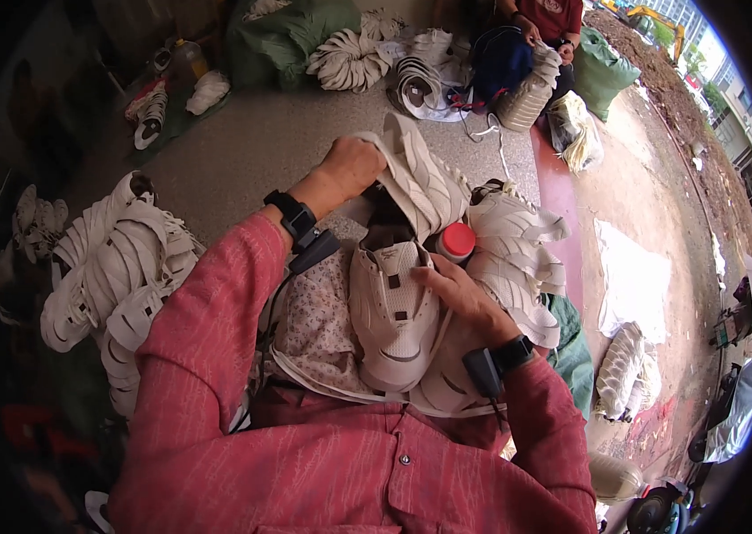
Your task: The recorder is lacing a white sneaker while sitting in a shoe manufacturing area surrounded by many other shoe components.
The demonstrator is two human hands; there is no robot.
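My left hand (351, 169) is closed in a fist on the edge of a white shoe upper (425, 182) raised in front of me. My right hand (465, 294) grips the collar side of another white shoe upper (394, 311), its thumb on top and its other fingers partly hidden. That upper lies in my lap with its toe toward me, over a flowered cloth (312, 307). Just beyond my right hand is a round red lid (456, 241). A stack of white uppers (518, 258) lies to the right of it.
A large pile of white uppers (122, 258) stands at my left. Farther off are a green sack (291, 40), more stacked uppers (349, 60) and a seated person's hands (531, 36) at work on uppers. At the right, a white sheet (632, 276) and bundled uppers (627, 369) lie on the ground.
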